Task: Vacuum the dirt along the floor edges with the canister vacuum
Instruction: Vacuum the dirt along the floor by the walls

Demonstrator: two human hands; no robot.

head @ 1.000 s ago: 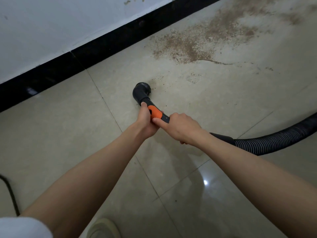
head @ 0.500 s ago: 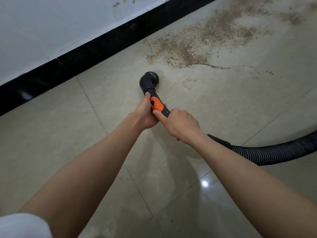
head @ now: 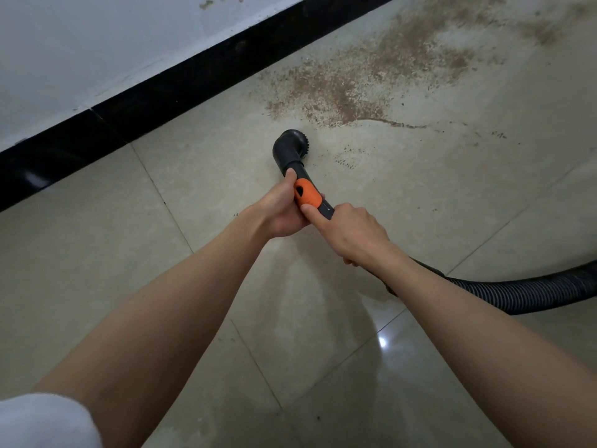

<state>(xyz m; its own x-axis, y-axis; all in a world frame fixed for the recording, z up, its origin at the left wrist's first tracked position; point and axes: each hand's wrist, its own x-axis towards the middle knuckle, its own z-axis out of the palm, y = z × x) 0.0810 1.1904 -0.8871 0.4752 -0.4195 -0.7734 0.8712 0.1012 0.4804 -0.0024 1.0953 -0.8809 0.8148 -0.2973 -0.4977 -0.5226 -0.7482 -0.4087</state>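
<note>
A black vacuum wand with an orange collar (head: 307, 194) ends in a round black brush nozzle (head: 290, 147) set on the tiled floor. My left hand (head: 281, 210) grips the wand just behind the nozzle, thumb along the tube. My right hand (head: 349, 232) grips the wand behind the orange collar, with the index finger stretched forward onto it. A ribbed black hose (head: 529, 291) runs off to the right from under my right wrist. Brown dirt (head: 342, 92) is spread over the floor just beyond the nozzle, reaching toward the black skirting (head: 181, 88). A few specks (head: 349, 156) lie right of the nozzle.
A white wall (head: 97, 43) rises above the skirting along the upper left. More dirt (head: 542, 30) lies at the upper right. Beige glossy tiles (head: 97, 253) with grout lines cover the floor around my arms.
The nozzle has moved forward across the floor toward the dirt patch, both hands going with it. The stretch of floor behind the nozzle shows fewer specks.
</note>
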